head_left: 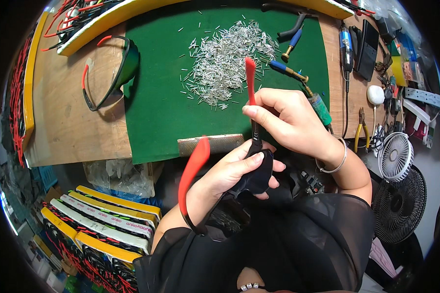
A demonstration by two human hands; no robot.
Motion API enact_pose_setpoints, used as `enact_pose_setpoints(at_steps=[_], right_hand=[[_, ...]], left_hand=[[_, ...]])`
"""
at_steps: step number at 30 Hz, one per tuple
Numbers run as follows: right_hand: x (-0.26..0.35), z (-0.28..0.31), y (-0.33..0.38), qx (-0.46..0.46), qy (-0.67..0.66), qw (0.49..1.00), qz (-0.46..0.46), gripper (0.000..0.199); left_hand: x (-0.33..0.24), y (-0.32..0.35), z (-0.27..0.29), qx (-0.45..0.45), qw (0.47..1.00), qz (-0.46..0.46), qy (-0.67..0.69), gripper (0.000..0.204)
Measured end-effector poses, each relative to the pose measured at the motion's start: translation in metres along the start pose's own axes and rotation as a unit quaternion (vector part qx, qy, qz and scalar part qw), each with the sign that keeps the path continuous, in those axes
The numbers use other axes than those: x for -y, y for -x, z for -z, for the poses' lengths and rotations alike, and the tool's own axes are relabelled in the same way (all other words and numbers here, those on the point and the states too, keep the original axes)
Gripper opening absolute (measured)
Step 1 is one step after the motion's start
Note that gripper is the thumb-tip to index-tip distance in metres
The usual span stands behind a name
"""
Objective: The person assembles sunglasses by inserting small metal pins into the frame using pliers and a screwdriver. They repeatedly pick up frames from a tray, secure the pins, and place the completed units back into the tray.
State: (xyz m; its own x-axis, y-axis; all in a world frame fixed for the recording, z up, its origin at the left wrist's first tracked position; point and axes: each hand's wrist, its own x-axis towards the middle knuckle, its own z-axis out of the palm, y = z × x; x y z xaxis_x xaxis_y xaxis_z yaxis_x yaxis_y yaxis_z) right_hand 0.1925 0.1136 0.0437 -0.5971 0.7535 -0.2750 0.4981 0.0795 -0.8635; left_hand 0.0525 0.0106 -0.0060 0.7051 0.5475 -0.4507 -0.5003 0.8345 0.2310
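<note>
Just off the bench's front edge, I hold a pair of dark sunglasses with red-tipped temples. My left hand is closed round the lens and frame, thumb on the front. One red temple arm sticks up beside my left wrist. With thumb and fingers, my right hand pinches the other temple, which points away from me over the bench. Beyond it, a heap of small silver metal pins lies on the green mat. Part of the lens is hidden behind my fingers.
Another pair of sunglasses lies at the left. Blue-handled screwdrivers, yellow pliers and a pen-shaped power tool are at the right, above a white fan. Racks of eyewear stand lower left. A metal plate sits at the bench edge.
</note>
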Motion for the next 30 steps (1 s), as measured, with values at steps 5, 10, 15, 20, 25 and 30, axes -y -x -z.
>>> enact_pose_setpoints(at_steps=[5, 10, 15, 20, 25, 30], right_hand=[[-0.006, 0.002, -0.002, 0.114, -0.085, 0.990, -0.020, 0.020], [-0.011, 0.001, 0.010, 0.102, 0.021, 0.990, 0.093, 0.013], [0.003, 0.023, 0.019, -0.097, 0.227, 0.933, 0.261, 0.013], [0.021, 0.007, 0.023, -0.075, 0.288, 0.871, 0.390, 0.029], [0.016, 0.029, 0.017, -0.091, 0.278, 0.908, 0.299, 0.037], [-0.057, 0.055, -0.011, -0.218, 0.427, 0.857, 0.188, 0.020]], left_hand=[[0.000, 0.010, 0.006, 0.007, 0.998, 0.039, 0.057, 0.039], [0.001, 0.000, 0.006, 0.029, 0.999, 0.036, 0.017, 0.047], [0.018, 0.017, 0.014, -0.007, 0.999, 0.045, 0.006, 0.046], [0.026, 0.014, 0.001, -0.067, 0.980, 0.132, -0.131, 0.025], [0.024, 0.012, 0.010, -0.077, 0.994, -0.004, -0.074, 0.030], [0.017, -0.004, 0.000, -0.086, 0.995, 0.013, -0.037, 0.029]])
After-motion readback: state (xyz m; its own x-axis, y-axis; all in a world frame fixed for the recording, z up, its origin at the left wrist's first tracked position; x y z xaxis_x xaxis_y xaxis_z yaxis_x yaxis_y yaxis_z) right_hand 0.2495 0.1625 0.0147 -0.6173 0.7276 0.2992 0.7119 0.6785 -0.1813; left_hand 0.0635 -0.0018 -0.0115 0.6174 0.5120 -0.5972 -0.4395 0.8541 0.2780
